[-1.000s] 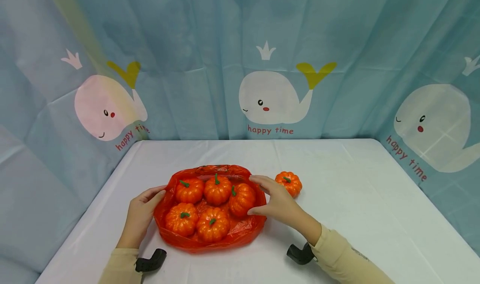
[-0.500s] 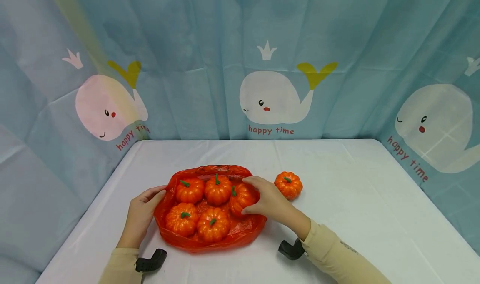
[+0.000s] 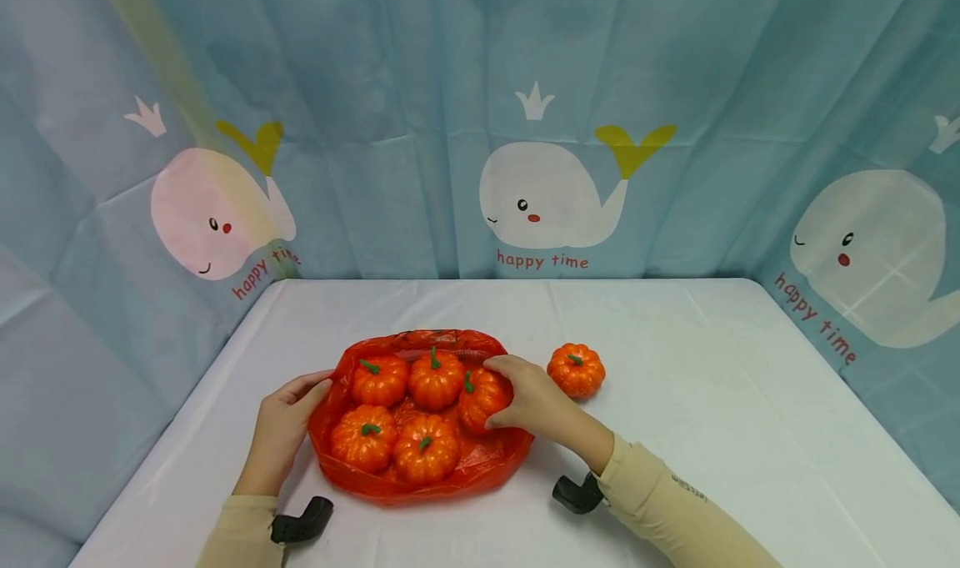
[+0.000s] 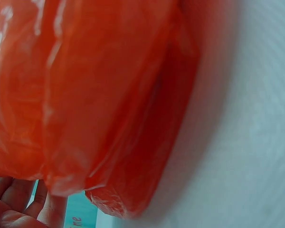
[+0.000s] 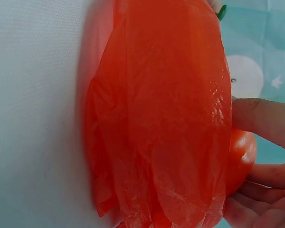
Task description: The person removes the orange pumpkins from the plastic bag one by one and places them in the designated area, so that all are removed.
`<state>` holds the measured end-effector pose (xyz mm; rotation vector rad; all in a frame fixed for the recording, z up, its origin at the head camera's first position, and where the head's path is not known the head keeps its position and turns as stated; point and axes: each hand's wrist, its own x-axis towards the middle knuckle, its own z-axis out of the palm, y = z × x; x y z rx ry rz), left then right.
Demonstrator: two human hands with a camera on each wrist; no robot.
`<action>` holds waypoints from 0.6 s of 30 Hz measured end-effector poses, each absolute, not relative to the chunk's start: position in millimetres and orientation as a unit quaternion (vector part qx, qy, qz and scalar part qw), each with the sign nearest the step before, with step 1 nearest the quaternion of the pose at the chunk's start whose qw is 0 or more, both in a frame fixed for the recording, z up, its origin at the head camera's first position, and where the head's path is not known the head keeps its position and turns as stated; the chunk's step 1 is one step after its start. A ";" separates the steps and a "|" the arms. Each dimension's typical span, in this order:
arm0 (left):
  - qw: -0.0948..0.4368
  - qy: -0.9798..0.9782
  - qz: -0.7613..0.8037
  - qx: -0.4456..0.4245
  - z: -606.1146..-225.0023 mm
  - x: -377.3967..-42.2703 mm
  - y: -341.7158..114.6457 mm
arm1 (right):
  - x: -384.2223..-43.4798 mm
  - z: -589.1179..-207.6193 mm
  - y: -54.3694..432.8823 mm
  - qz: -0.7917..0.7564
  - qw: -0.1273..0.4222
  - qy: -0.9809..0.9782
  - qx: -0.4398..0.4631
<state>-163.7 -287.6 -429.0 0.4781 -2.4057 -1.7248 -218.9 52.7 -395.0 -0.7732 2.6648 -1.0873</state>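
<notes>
A red plastic bag [image 3: 480,476] lies spread open on the table with several small orange pumpkins inside, all with green stems. At its left rim, my left hand [image 3: 283,422] pinches the plastic; the left wrist view shows its fingers [image 4: 51,209] against the bag's edge. My right hand [image 3: 536,401] reaches over the right rim and grips the rightmost pumpkin [image 3: 480,401], thumb on the near side and fingers on the far side. In the right wrist view, part of that pumpkin [image 5: 241,159] shows between thumb and fingers, while the bag hides the rest.
Another orange pumpkin [image 3: 576,371] sits on the white table [image 3: 712,401], outside the bag and beyond my right hand. A pale blue curtain [image 3: 420,193] with whale prints hangs behind and at both sides. Black curved pieces [image 3: 303,520] are at both wrists.
My right hand has moved left over the bag's rim and taken hold of the rightmost pumpkin. The left hand and the bag look unmoved.
</notes>
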 end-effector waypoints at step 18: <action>0.063 -0.799 -0.575 0.163 -430.3 -164.6 -288.8 | -217.9 -394.6 49.7 -0.365 0.085 0.892 -0.252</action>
